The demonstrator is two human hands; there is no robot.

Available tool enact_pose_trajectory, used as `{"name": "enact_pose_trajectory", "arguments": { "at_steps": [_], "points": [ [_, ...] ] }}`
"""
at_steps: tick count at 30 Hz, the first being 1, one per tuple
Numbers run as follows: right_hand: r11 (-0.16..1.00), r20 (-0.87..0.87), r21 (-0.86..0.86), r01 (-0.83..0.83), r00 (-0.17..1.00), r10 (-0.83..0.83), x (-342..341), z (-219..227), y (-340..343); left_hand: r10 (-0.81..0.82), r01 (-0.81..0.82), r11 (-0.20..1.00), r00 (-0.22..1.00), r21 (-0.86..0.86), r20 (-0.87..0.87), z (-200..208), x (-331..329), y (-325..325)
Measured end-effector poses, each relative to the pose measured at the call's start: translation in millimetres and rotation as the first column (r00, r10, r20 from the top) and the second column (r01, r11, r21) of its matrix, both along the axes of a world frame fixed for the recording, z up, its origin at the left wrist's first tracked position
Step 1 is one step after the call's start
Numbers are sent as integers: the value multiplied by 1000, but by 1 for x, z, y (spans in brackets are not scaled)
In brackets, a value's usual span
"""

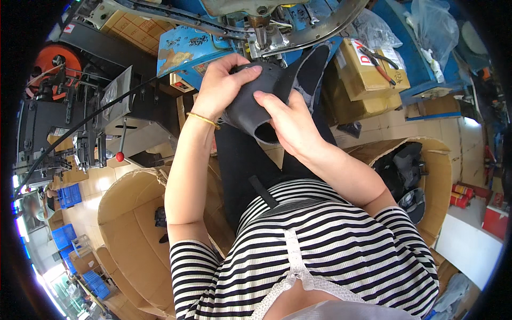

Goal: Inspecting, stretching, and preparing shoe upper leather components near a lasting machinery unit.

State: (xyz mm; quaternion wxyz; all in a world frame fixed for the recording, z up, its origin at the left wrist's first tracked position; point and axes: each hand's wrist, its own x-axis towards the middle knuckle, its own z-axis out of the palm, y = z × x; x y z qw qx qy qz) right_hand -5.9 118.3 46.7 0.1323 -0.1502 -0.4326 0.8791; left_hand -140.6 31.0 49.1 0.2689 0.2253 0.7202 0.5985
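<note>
Both of my hands grip a black, soft-looking piece shaped like a tube, with a round opening facing me; its exact kind is unclear. My left hand has its thumb pressed on the upper left part, the fingers wrapped behind it. My right hand pinches the right side, thumb on top and the other fingers partly hidden. A flared black flap with a grey edge extends to the upper right. The far end of the piece lies just below the metal head of a machine.
Around the machine head is a blue, worn metal table. At right, red-handled pliers lie on a cardboard box. A big carton holding black pieces stands by my right arm, another carton at left. A red-knobbed lever sticks out at left.
</note>
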Motion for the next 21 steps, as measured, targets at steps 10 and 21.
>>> {"name": "enact_pose_trajectory", "arguments": {
  "at_steps": [10, 21],
  "points": [
    [1000, 58, 25, 16, 998, -17, -48, -12, -6, -47, 42, 999, 965, 26, 257, -3, -41, 8],
    [1000, 57, 3, 18, 998, -18, -40, -12, -4, 32, -23, 999, 984, -49, 177, -5, -33, 9]
  ]
}}
